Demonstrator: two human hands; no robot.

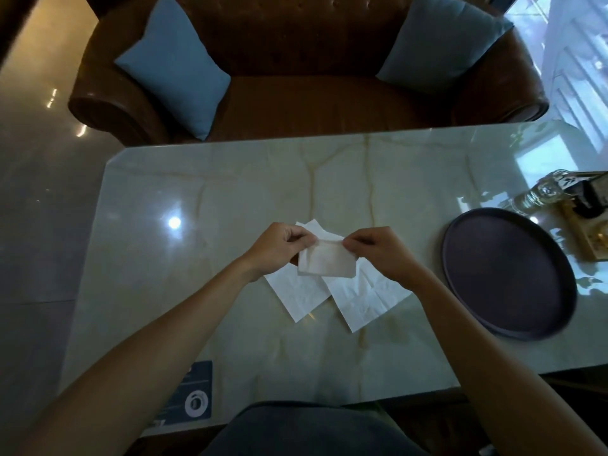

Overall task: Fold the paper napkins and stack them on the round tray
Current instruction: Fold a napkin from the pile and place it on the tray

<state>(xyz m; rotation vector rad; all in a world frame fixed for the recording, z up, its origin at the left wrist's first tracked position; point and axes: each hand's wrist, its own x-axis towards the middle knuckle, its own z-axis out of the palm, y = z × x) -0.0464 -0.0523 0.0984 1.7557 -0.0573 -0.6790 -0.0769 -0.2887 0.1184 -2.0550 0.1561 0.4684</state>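
A white paper napkin (325, 263), folded to a small rectangle, hangs just above the marble table (230, 199). My left hand (279, 246) pinches its top left corner and my right hand (378, 250) pinches its top right corner. Under it lie flat white napkins: one (297, 296) to the left, one (365, 297) to the right, and a corner of another (311, 227) behind my hands. The dark round tray (506, 278) sits on the table to the right of my right hand, with nothing on it.
A glass bottle (539, 194) and a wooden holder (589, 225) stand behind the tray at the right edge. A blue card (194, 394) lies at the near left corner. A brown leather sofa (312, 103) with two blue cushions faces the table's far side.
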